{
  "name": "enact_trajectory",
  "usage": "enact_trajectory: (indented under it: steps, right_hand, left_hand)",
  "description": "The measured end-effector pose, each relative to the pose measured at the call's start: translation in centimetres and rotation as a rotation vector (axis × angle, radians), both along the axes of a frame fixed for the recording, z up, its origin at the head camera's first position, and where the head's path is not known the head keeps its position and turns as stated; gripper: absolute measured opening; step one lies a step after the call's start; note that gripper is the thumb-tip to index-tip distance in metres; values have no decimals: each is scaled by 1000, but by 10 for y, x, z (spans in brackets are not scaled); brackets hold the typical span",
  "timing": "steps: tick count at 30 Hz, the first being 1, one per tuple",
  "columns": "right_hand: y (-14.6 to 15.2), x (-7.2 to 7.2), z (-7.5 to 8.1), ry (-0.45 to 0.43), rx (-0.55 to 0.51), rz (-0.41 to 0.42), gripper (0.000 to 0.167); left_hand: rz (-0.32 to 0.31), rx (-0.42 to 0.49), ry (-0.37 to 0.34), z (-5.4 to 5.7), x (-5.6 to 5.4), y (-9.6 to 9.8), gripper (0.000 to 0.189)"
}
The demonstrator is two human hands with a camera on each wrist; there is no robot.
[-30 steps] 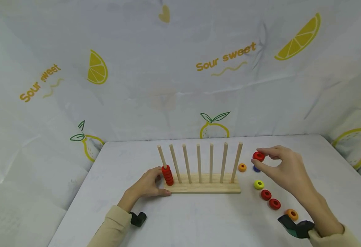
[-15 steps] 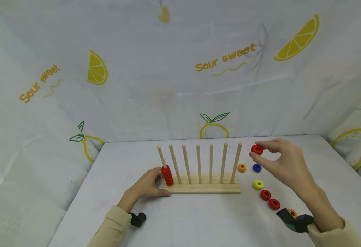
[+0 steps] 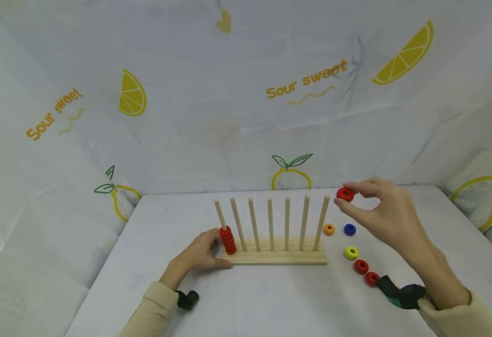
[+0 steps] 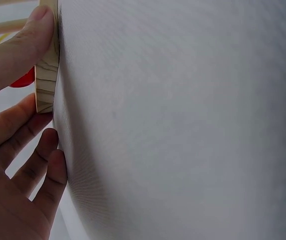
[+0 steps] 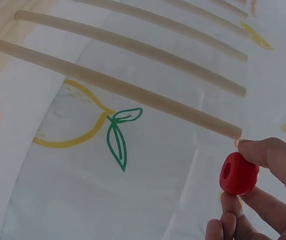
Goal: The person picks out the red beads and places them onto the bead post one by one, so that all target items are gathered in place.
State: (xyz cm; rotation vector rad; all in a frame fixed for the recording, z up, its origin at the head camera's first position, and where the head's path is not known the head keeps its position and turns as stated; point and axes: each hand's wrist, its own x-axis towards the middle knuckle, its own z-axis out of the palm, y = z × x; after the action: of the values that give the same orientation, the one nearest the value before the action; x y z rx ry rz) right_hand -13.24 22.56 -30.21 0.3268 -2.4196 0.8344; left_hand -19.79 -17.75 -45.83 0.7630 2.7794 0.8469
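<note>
A wooden peg rack stands on the table, with a row of several upright pegs. Several red beads are stacked on its leftmost peg. My left hand holds the left end of the base, thumb on the front edge and fingers behind; the left wrist view shows the base's end grain between thumb and fingers. My right hand pinches a red bead between thumb and fingertips, raised just right of the rightmost peg's top. In the right wrist view the held bead is close to that peg's tip.
Right of the rack lie an orange bead, a blue bead, a yellow bead and two red beads. Another orange bead is mostly hidden by the right wrist's camera strap. A lemon-print cloth hangs behind the table.
My right hand has moved up and slightly left with the red bead, uncovering the blue bead on the table. My left hand and the rack have stayed in place.
</note>
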Motion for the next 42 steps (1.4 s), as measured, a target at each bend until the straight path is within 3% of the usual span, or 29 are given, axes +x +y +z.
enact_trajectory:
  steps: [8, 27, 42]
  right_hand:
    - [-15, -2, 13, -15, -12, 27, 34]
    - [-65, -15, 34, 14, -14, 188, 23]
    - [-102, -25, 35, -43, -15, 290, 15]
  left_hand:
    - [9, 2, 0, -1, 0, -1, 52]
    - [6, 2, 16, 1, 1, 0, 52]
    - [-9, 0, 5, -2, -2, 0, 49]
